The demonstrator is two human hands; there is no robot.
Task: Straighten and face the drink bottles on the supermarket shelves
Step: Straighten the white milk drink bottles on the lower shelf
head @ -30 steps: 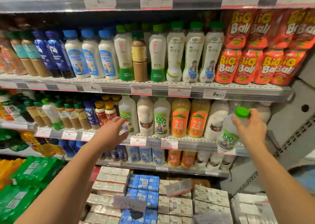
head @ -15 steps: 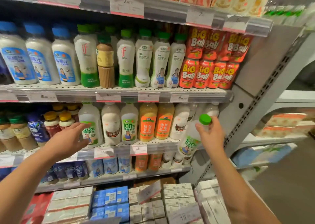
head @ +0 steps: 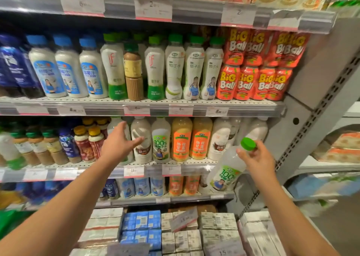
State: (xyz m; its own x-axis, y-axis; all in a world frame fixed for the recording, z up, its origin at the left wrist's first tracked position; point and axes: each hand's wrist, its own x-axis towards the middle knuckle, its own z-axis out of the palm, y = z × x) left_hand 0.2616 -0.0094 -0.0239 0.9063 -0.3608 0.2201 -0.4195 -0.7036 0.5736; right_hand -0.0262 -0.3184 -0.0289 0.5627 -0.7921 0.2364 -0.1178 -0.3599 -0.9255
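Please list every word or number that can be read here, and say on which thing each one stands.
"BiG Ball": red pouches, upper drink shelf.
"100%": held bottle, gripped by the right hand.
"100%": shelf bottle, right of the open left hand.
"IF": white-green bottles.
"15": price tag.
Other tags and labels: too blurred to read.
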